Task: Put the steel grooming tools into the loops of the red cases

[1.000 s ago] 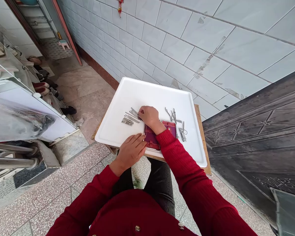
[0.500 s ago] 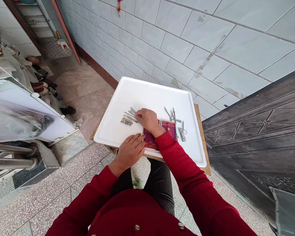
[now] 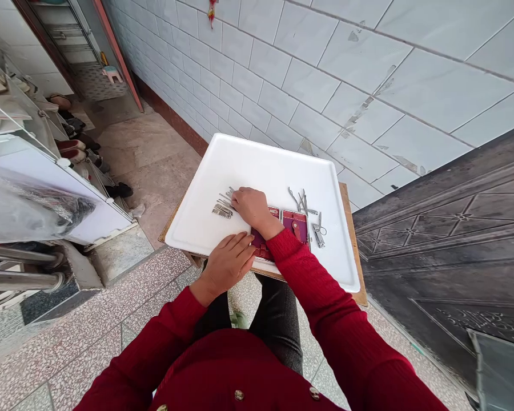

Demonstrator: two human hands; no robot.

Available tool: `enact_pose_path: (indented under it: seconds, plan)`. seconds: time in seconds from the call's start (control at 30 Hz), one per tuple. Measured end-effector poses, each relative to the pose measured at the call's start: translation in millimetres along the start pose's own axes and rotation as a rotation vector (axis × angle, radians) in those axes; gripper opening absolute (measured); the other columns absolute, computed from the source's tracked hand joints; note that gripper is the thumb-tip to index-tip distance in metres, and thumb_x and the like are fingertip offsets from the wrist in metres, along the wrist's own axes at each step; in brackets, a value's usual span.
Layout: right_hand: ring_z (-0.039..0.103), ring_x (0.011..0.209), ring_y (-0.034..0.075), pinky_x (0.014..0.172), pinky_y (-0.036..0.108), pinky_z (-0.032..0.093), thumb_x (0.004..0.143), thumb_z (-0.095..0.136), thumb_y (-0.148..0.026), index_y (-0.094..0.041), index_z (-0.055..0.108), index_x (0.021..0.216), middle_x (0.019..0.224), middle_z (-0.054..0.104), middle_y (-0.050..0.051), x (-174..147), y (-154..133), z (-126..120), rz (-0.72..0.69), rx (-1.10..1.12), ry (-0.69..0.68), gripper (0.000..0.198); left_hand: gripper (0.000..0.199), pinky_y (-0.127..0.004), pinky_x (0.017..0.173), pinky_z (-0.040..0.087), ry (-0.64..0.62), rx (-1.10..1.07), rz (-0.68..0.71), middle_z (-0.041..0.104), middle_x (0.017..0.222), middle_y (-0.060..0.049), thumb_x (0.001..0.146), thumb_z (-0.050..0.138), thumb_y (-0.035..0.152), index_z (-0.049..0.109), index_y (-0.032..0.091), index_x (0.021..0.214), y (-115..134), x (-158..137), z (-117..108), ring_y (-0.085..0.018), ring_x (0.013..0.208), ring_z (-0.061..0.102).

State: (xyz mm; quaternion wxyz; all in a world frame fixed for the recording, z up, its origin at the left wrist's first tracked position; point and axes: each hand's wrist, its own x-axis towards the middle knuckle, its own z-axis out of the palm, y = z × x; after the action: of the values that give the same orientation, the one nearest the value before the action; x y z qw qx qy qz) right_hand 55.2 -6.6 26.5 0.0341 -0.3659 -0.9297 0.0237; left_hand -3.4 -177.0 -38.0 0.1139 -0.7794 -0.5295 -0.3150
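An open manicure case [image 3: 288, 218] with a dark red and purple lining lies near the front of the white tray [image 3: 197, 222]. My left hand [image 3: 229, 262] rests with fingers stretched out at the tray's front edge, its fingertips at the case's left side. My right hand [image 3: 252, 210] reaches across the case, fingers curled down over a group of slim metal manicure tools [image 3: 225, 200]; what its fingertips pinch is hidden. Left of them lie nail clippers [image 3: 221, 212]. To the case's right are metal nippers [image 3: 302, 201], small scissors [image 3: 319, 224] and another nail clipper [image 3: 318, 235].
The tray sits on a wooden stand [image 3: 354, 245] close to a tiled wall [image 3: 269, 80]. A dark carved door panel [image 3: 445, 240] stands at the right. Shoes [image 3: 71, 149] and a white shelf unit [image 3: 68, 188] are at the left.
My right hand has shifted slightly left and now covers more of the slim tools. My left hand stays in place at the case's side.
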Motion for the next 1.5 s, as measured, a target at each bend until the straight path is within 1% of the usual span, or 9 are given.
enact_pose_path:
  seconds: [0.2, 0.43, 0.57, 0.7, 0.87, 0.93, 1.03, 1.27, 1.5]
  plan:
    - [0.070, 0.100, 0.025, 0.077, 0.031, 0.046, 0.102, 0.046, -0.013, -0.010, 0.071, 0.110, 0.110, 0.074, 0.019, 1.6, -8.7, 0.8, 0.031, -0.115, -0.044, 0.026, 0.022, -0.045, 0.111, 0.052, -0.017, -0.023, -0.016, 0.072, 0.132, -0.010, 0.099, 0.058, 0.019, 0.071, 0.019, 0.116, 0.4, -1.1, 0.6, -0.026, 0.129, 0.064]
    - [0.071, 0.103, 0.025, 0.079, 0.031, 0.047, 0.102, 0.047, -0.021, -0.013, 0.069, 0.116, 0.115, 0.074, 0.015, 3.4, -8.9, -4.2, 0.080, -0.085, -0.093, 0.028, 0.020, -0.043, 0.110, 0.053, -0.009, -0.006, -0.012, 0.073, 0.131, -0.009, 0.099, 0.057, 0.019, 0.071, 0.018, 0.114, 1.7, -0.2, -1.2, -0.026, 0.127, 0.066]
    - [0.070, 0.100, 0.024, 0.077, 0.030, 0.045, 0.100, 0.050, -0.020, -0.014, 0.070, 0.109, 0.111, 0.075, 0.014, 2.5, -4.3, -5.4, 0.109, -0.008, -0.055, 0.024, 0.019, -0.044, 0.109, 0.054, -0.007, -0.008, -0.015, 0.073, 0.130, -0.010, 0.099, 0.057, 0.019, 0.071, 0.018, 0.112, 2.1, 0.4, -2.2, -0.026, 0.127, 0.066]
    - [0.068, 0.085, 0.020, 0.073, 0.028, 0.044, 0.094, 0.058, -0.017, -0.017, 0.069, 0.091, 0.096, 0.076, 0.008, 2.2, 8.6, -1.1, 0.162, 0.283, 0.066, 0.012, 0.018, -0.043, 0.108, 0.054, -0.003, -0.011, -0.013, 0.074, 0.129, -0.009, 0.099, 0.058, 0.019, 0.071, 0.018, 0.112, 1.8, 1.2, -2.4, -0.026, 0.127, 0.066]
    - [0.050, 0.051, 0.010, 0.053, 0.024, 0.036, 0.086, 0.066, -0.017, -0.019, 0.058, 0.067, 0.058, 0.061, -0.002, 2.1, 28.2, 7.9, 0.272, 1.061, 0.063, 0.020, 0.018, -0.042, 0.107, 0.054, -0.001, -0.018, -0.018, 0.074, 0.129, -0.009, 0.101, 0.056, 0.019, 0.070, 0.019, 0.113, 2.6, 2.9, -4.1, -0.025, 0.127, 0.066]
    - [0.043, 0.046, 0.008, 0.047, 0.022, 0.031, 0.082, 0.071, -0.019, -0.019, 0.057, 0.066, 0.054, 0.058, -0.003, 0.9, 32.8, 9.0, 0.309, 1.328, 0.028, 0.020, 0.019, -0.042, 0.107, 0.054, -0.010, -0.022, -0.024, 0.073, 0.129, -0.009, 0.101, 0.056, 0.018, 0.069, 0.018, 0.114, 3.3, 3.5, -5.6, -0.025, 0.128, 0.065]
    - [0.046, 0.048, 0.007, 0.044, 0.020, 0.030, 0.071, 0.080, -0.017, -0.017, 0.063, 0.079, 0.060, 0.065, 0.000, -3.1, 37.2, 7.4, 0.315, 1.563, 0.009, 0.019, 0.019, -0.042, 0.107, 0.054, -0.014, -0.028, -0.025, 0.073, 0.130, -0.009, 0.101, 0.055, 0.017, 0.069, 0.018, 0.114, 3.9, 4.1, -7.3, -0.025, 0.128, 0.065]
    - [0.055, 0.052, 0.010, 0.046, 0.020, 0.036, 0.061, 0.084, -0.018, -0.013, 0.063, 0.121, 0.066, 0.072, -0.001, -24.6, 49.3, 5.0, 0.225, 1.666, 0.010, 0.064, 0.019, -0.043, 0.106, 0.054, 0.013, 0.003, 0.009, 0.073, 0.130, -0.011, 0.100, 0.055, 0.017, 0.068, 0.017, 0.115, 0.8, 3.4, -4.2, -0.025, 0.127, 0.066]
    - [0.058, 0.052, 0.011, 0.044, 0.019, 0.037, 0.060, 0.085, -0.024, -0.015, 0.063, 0.125, 0.064, 0.072, -0.004, -43.7, 61.2, 10.3, 0.188, 1.610, -0.005, 0.069, 0.020, -0.043, 0.107, 0.053, 0.000, -0.021, 0.001, 0.072, 0.132, -0.010, 0.101, 0.054, 0.018, 0.068, 0.018, 0.115, -0.4, 4.2, -2.6, -0.026, 0.129, 0.065]
